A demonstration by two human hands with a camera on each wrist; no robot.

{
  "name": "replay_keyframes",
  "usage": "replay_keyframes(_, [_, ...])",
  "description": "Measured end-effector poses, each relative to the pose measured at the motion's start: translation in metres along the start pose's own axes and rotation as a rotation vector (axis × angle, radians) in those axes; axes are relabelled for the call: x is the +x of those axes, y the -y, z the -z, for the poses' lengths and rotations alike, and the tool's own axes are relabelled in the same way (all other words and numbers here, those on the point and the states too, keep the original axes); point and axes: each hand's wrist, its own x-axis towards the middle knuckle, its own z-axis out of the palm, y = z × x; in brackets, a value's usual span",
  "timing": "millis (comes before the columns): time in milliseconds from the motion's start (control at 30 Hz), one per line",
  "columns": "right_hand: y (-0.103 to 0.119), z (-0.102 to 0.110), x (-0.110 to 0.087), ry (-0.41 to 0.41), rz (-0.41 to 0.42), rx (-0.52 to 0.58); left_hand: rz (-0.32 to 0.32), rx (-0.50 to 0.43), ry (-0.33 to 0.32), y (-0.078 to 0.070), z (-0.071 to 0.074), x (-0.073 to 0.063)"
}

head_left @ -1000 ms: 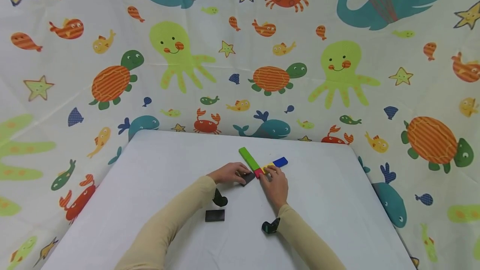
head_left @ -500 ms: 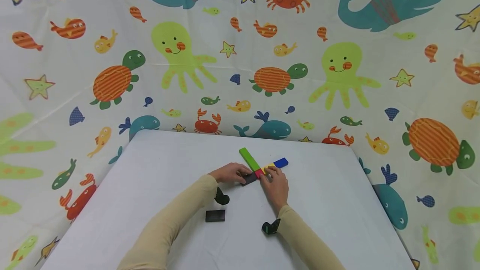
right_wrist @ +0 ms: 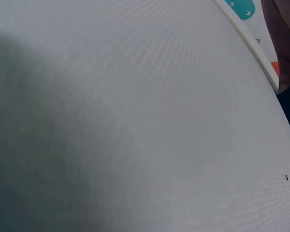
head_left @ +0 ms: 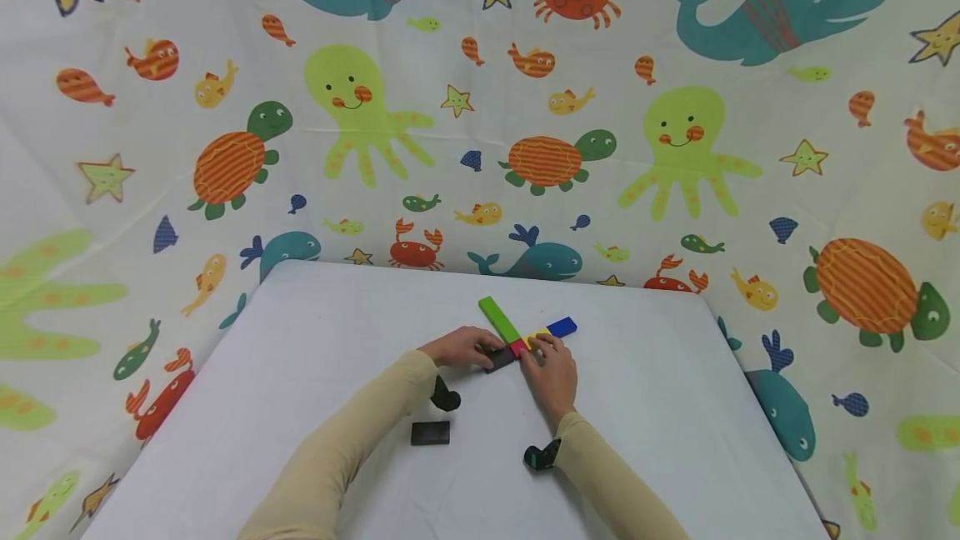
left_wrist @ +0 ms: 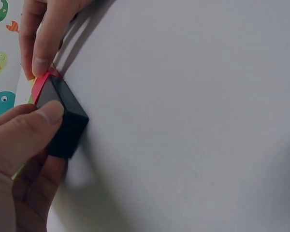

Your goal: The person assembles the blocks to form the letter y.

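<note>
My left hand (head_left: 465, 347) grips a black rectangular block (left_wrist: 70, 111) between thumb and fingers. The block's far end meets a small red block (head_left: 518, 347) at the crossing of a coloured bar arrangement. My right hand (head_left: 551, 369) pinches the yellow block (head_left: 538, 333) beside the red one, hiding part of it. A long green block (head_left: 498, 319) runs from the red block toward the far left, while a blue block (head_left: 562, 327) continues the yellow one toward the far right. In the right wrist view, only some fingers and a dark corner of the black block show at the right edge.
A second black block (head_left: 431, 433) lies on the white table (head_left: 637, 407), nearer the body than the left hand. Dark wrist cameras sit below both cuffs. Behind the table's far edge hangs a cloth (head_left: 480, 132) printed with sea animals.
The left hand has turned the black block slightly and slid it to the right, up against the red block. The right hand keeps its place.
</note>
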Motion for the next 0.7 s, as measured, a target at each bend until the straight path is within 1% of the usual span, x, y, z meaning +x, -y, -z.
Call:
replay_keyframes(267, [0.0039,0.0022,-0.0012,-0.023,0.016,0.01,-0.001,-0.005,0.008,-0.0018,-0.0011,0.0009])
replay_keyframes(467, [0.0044,0.0027,-0.0018,-0.014,0.007,0.019,0.012,0.007,0.009,-0.0035,-0.001,-0.001])
replay_keyframes(700, [0.0031,0.0026,-0.001,-0.005,0.005,0.011,0.003,0.006,-0.002,-0.0031,-0.0006,-0.0011])
